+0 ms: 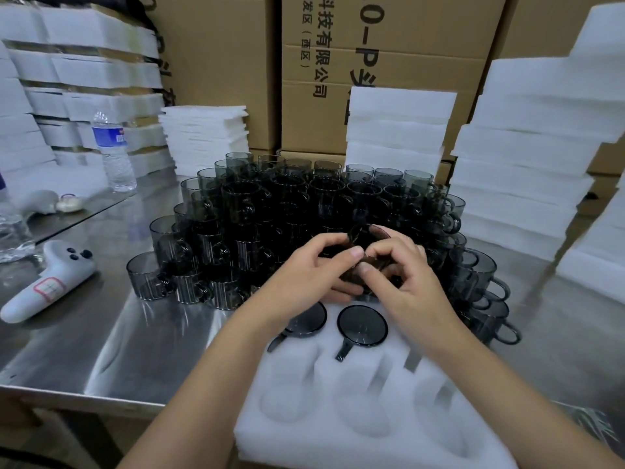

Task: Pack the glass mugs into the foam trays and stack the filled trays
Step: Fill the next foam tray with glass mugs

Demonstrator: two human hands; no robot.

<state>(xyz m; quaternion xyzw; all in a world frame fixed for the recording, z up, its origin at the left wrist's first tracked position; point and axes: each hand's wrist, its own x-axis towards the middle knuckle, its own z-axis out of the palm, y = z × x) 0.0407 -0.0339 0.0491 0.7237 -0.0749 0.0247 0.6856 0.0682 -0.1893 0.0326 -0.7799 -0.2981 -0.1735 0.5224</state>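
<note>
Head view: nearest the camera lies the foam tray point(338, 445), its near row of 3 pockets empty. In the tray's far row, 2 seated mugs point(306, 319) point(362, 324) fill the left and middle pockets, each handle pointing toward the tray's near-left side. The far-right pocket is hidden under the right wrist, so I cannot tell whether it is free.

Just above the tray's far edge, both hands meet around the held mug point(367, 236). The left hand point(314, 275) curls on it from the tray's left side with the thumb point(353, 253) laid across the top. The right hand point(412, 282) pinches it from the tray's right side with bent fingertips. The mug looks tipped, its rim turned away toward the far side of the tray. Its handle is covered by fingers, so which way it points cannot be told.

I judge the coming move turns on this: the mug sits slightly beyond and left of the hidden far-right pocket, nearer the right hand, and its handle probably needs to match the near-left slant of the other 2.

Beyond the tray's far edge stands the pile of mugs point(270, 204).
</note>
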